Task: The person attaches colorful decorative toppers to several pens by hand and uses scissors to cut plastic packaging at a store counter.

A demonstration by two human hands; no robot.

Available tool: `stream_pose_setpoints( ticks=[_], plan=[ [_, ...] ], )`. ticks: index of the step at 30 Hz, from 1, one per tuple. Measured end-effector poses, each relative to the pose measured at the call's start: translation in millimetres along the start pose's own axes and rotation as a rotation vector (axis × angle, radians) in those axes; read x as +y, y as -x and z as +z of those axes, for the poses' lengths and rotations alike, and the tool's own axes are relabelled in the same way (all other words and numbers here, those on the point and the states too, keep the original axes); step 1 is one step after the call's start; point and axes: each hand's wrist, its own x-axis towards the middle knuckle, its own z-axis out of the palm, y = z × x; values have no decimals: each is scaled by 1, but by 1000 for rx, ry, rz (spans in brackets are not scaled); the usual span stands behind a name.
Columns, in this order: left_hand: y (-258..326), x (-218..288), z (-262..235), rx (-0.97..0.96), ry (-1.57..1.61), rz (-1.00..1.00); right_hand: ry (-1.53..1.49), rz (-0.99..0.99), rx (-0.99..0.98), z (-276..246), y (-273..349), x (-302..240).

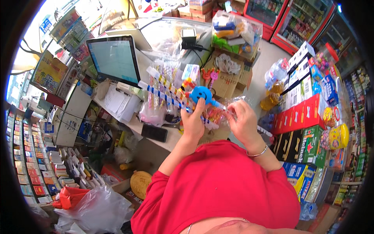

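Observation:
My left hand [193, 123] is closed around a blue smiley-face toy [200, 94], its thumb pressed against the face. Long clear tubes with striped bands, one blue-striped [165, 98] and one yellow-striped [165, 82], slant up to the left from behind that hand. A pale stick reaches from the toy to my right hand [243, 119], whose fingertips pinch its end. Red and pink smiley toys [210, 76] stand just beyond. Crinkled clear wrapping with colourful pieces [216, 116] lies beneath my hands, partly hidden.
A monitor [113, 58] stands on the counter at the left, with papers [119, 103] and a dark phone [154, 133] nearer me. A clear bin of packets [236, 35] sits beyond my hands. Stacked boxes [298, 113] rise at the right; a plastic bag [95, 210] lies lower left.

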Motion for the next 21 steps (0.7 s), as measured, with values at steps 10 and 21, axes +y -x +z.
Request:
stream_pose_setpoints(
  ticks=[10,21],
  plan=[
    [-2,-2,0,-78,16,24,-21,55,-107,-2,2,4],
    [1,-10,-8,-96,79,-1,158,-67,33,-3,-6,1]
  ],
)
